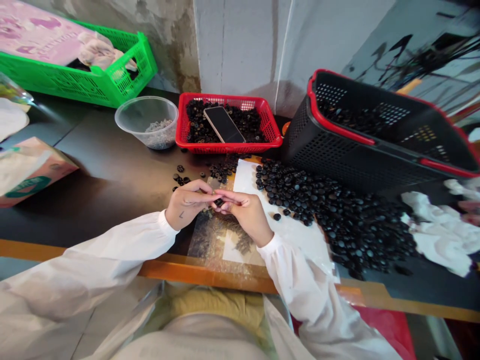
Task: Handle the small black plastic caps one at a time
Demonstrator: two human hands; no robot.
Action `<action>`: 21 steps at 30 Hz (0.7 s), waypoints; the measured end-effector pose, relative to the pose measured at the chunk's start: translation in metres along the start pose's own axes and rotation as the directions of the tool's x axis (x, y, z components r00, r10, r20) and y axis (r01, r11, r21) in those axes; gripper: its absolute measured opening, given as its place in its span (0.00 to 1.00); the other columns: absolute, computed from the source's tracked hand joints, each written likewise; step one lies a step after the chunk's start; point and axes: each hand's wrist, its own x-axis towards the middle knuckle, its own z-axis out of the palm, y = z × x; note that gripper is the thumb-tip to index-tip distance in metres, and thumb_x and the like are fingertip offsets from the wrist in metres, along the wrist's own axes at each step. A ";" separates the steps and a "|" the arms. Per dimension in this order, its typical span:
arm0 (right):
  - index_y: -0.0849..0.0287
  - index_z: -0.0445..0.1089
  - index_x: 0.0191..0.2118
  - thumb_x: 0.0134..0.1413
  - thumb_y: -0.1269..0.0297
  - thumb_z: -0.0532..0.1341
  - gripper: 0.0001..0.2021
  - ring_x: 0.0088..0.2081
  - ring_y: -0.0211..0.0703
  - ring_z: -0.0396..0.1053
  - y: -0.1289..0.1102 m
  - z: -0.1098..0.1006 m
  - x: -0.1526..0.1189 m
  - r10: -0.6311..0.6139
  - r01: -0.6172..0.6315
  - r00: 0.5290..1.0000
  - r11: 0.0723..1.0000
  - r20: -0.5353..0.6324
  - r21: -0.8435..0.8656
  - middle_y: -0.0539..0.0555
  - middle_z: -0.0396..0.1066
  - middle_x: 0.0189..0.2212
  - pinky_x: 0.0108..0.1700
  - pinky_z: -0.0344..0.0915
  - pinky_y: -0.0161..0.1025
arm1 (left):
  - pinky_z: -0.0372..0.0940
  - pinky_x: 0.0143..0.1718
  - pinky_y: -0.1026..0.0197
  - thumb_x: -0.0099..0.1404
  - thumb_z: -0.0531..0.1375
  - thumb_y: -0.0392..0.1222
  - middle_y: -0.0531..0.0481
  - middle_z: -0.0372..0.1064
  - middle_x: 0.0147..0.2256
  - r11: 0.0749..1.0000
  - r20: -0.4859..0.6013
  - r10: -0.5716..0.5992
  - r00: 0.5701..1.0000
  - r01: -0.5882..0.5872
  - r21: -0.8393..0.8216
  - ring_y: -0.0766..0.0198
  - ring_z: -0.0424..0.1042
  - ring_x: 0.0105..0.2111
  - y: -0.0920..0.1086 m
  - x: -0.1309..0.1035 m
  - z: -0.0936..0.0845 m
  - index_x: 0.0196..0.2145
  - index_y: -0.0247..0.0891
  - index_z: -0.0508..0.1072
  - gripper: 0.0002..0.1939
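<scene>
the two hands meet over the middle of the table. the left hand (186, 204) and the right hand (245, 212) both pinch one small black round part (219, 202) between their fingertips. the fingers are pressed close together around it, so most of the part is hidden. it looks like a little dark disc, like a button or a cap, shiny and hard.

it seems the step in hand is working on this one piece, maybe fitting or checking it, right above a clear plastic sheet (213, 240) with tiny dark bits on it. the next move likely needs a soft, steady grip, because the piece is small and could slip and roll away.

just to the right lies a big pile of black parts (337, 215), spread over white paper (296, 230) and the dark table (112, 170). a few more loose black parts (180, 175) sit just past the left hand. farther back a red basket (228, 146) holds more black pieces with a phone (224, 124) lying on top. beside it stands a clear plastic cup (148, 121) with small grey bits inside. a big black basket with a red rim (375, 135) tilts at the right, and a green crate (86, 80) sits at the far left.
</scene>
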 end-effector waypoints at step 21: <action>0.45 0.78 0.52 0.55 0.76 0.57 0.24 0.43 0.41 0.79 0.015 0.005 -0.005 -0.340 0.287 0.937 0.882 -0.084 -0.375 0.43 0.81 0.44 0.54 0.74 0.42 | 0.71 0.30 0.65 0.64 0.66 0.34 0.51 0.72 0.33 0.904 -0.131 0.198 0.971 -0.129 0.407 0.68 0.74 0.29 0.001 -0.010 0.009 0.45 0.50 0.83 0.14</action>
